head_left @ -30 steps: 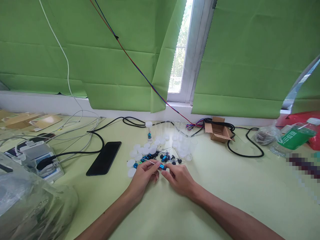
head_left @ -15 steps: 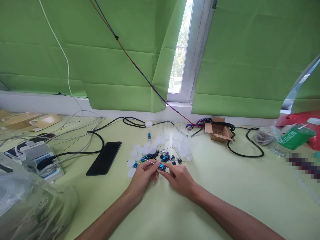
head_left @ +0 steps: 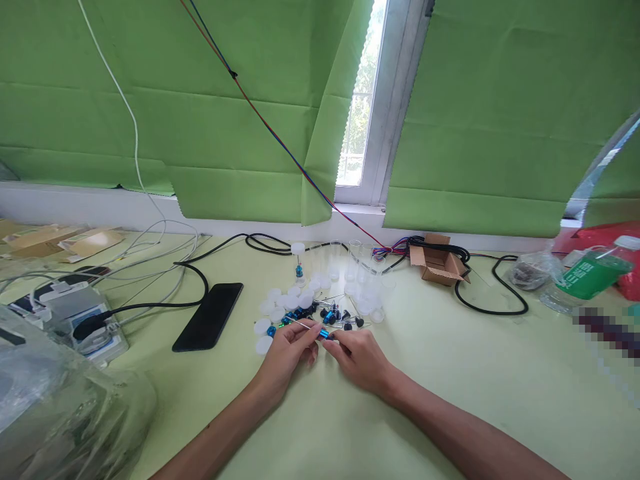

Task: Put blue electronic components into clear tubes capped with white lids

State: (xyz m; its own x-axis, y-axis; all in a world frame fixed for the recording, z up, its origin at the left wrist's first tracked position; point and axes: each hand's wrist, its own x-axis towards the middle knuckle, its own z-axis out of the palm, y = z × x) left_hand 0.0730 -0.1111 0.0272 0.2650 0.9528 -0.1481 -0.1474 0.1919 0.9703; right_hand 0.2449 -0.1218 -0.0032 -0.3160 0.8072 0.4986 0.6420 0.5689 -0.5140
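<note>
My left hand [head_left: 287,353] is closed in a pinch on a thin metal rod with a blue metallic fitting [head_left: 324,333]. The rod points up and left past the fingers. At the fitting's right end, my right hand [head_left: 361,357] is closed with thumb and forefinger on its dark end, partly hiding it. Just beyond my hands lies a heap of rods with black knobs [head_left: 359,322] and blue fittings. White round caps [head_left: 262,327] lie left of the heap. Behind it clear tubes [head_left: 351,267] stand upright, and one capped tube [head_left: 299,263] holds a blue-fitted piece.
A black phone [head_left: 209,317] lies to the left, near a power strip [head_left: 103,333] with cables and a clear plastic bag [head_left: 65,413]. Along the back are a small open cardboard box [head_left: 440,263] and black cable. A bottle with green label [head_left: 587,277] lies at right.
My right fingertips have shifted slightly over the dark end of the rod piece, covering more of it. My left hand stays almost in place.
</note>
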